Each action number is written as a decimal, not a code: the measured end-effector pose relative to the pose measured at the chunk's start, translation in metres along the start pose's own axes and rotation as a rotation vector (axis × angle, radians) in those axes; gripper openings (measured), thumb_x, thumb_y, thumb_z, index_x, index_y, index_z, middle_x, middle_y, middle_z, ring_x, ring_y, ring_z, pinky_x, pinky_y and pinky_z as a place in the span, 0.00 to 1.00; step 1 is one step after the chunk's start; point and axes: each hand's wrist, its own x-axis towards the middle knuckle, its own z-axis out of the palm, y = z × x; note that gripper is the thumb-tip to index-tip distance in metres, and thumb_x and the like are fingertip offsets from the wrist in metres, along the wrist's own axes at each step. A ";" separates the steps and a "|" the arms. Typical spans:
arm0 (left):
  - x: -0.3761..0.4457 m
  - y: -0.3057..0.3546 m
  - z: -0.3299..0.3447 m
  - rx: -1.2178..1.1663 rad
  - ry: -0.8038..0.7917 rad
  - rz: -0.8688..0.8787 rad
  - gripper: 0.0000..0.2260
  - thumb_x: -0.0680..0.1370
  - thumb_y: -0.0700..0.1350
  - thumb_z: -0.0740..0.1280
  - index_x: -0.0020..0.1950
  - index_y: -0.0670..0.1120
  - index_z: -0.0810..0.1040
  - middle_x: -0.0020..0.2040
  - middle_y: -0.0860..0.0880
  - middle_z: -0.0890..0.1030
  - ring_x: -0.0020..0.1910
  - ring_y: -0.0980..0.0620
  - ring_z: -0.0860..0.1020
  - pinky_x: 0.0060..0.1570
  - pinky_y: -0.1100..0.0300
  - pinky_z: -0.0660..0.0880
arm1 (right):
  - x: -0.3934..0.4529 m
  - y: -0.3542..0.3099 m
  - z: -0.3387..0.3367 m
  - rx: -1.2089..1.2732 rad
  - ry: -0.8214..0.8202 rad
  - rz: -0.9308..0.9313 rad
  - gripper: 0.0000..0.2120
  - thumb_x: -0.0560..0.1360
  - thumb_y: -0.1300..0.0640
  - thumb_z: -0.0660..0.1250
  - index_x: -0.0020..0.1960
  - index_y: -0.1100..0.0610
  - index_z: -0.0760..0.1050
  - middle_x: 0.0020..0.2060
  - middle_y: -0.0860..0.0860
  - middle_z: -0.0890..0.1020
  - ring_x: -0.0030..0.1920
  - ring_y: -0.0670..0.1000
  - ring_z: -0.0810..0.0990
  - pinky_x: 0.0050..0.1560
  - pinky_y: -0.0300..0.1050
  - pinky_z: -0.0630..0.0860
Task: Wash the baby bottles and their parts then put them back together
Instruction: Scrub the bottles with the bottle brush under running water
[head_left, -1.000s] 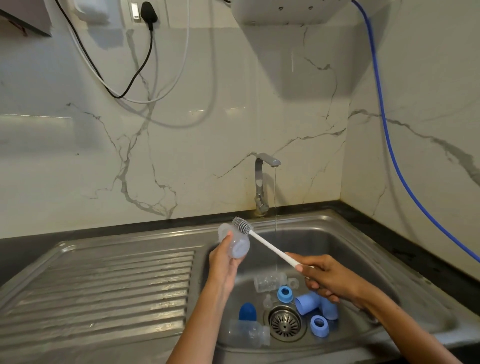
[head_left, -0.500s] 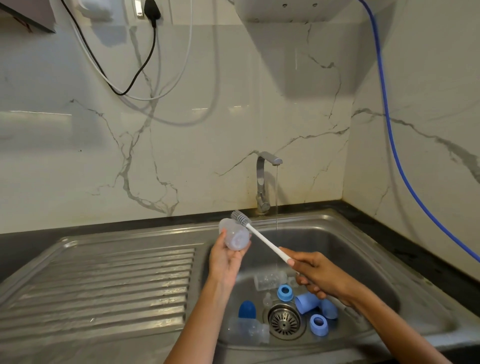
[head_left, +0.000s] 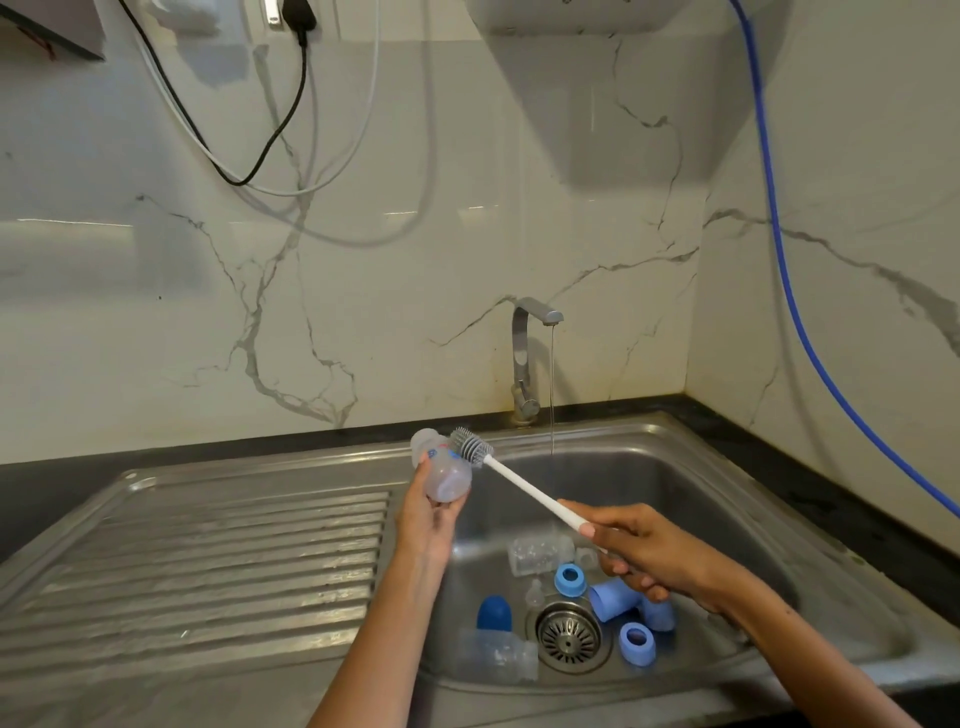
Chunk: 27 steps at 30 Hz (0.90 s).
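Observation:
My left hand (head_left: 427, 519) grips a clear baby bottle (head_left: 441, 470) above the sink's left rim, tilted away from me. My right hand (head_left: 641, 553) holds the white handle of a bottle brush (head_left: 524, 486); its grey bristle head (head_left: 470, 446) touches the outside of the bottle near its top. In the sink basin (head_left: 727, 519) lie another clear bottle (head_left: 540, 553), a clear bottle (head_left: 496, 660) with a dark blue cap (head_left: 493, 613), blue rings (head_left: 570, 579) (head_left: 638, 643), a light blue cap (head_left: 618, 600) and a small clear teat (head_left: 534, 592).
A thin stream of water runs from the steel tap (head_left: 524, 353) into the basin, right of the brush. The drain strainer (head_left: 568, 635) sits among the parts. A ribbed drainboard (head_left: 208, 561) lies to the left. Cables (head_left: 260, 156) and a blue hose (head_left: 795, 312) hang on the marble wall.
The brush head has slid from the bottle's open end to lie against its outer side, and the bottle has tipped further away. Both hands stay over the sink.

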 end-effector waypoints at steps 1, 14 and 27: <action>0.000 -0.003 0.001 -0.005 -0.018 -0.031 0.22 0.80 0.43 0.63 0.72 0.38 0.64 0.58 0.36 0.75 0.55 0.41 0.76 0.54 0.49 0.77 | 0.004 -0.001 0.006 -0.011 0.040 -0.016 0.17 0.81 0.50 0.59 0.67 0.36 0.68 0.29 0.49 0.69 0.25 0.43 0.64 0.23 0.35 0.63; -0.003 -0.002 0.000 0.001 -0.078 -0.089 0.20 0.82 0.41 0.58 0.73 0.38 0.61 0.69 0.34 0.69 0.68 0.39 0.69 0.68 0.42 0.65 | 0.008 0.002 0.006 -0.062 0.020 0.047 0.18 0.82 0.51 0.58 0.70 0.41 0.67 0.29 0.49 0.69 0.25 0.43 0.64 0.23 0.34 0.65; -0.004 -0.001 0.003 0.153 -0.087 -0.073 0.20 0.71 0.41 0.71 0.60 0.41 0.70 0.56 0.37 0.73 0.53 0.41 0.76 0.62 0.43 0.72 | 0.009 0.009 0.003 -0.051 -0.025 -0.019 0.16 0.81 0.50 0.60 0.67 0.35 0.68 0.28 0.47 0.70 0.24 0.43 0.65 0.23 0.34 0.64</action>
